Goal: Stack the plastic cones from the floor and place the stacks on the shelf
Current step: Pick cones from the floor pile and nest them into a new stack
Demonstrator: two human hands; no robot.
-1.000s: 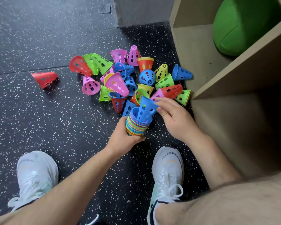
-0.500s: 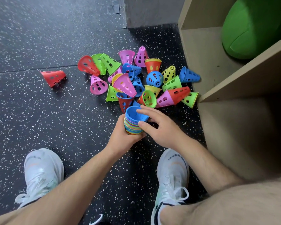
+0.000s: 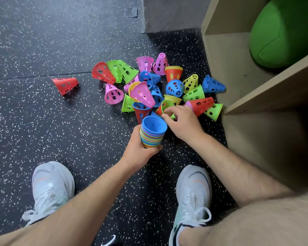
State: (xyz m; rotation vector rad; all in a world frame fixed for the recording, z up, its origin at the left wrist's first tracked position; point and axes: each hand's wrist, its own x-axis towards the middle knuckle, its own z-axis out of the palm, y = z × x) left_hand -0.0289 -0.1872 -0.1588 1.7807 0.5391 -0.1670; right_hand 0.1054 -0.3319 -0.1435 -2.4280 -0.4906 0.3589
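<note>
Left hand (image 3: pixel 137 151) grips cone stack (image 3: pixel 152 137); right hand (image 3: pixel 183 125) pinches green cone (image 3: pixel 167 103)

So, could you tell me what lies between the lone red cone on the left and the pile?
In the head view, only bare speckled floor separates the lone red cone from the pile's nearest red cone.

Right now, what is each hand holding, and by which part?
The left hand grips the stack of cones around its lower side. The right hand pinches a green cone in the pile by its rim.
</note>
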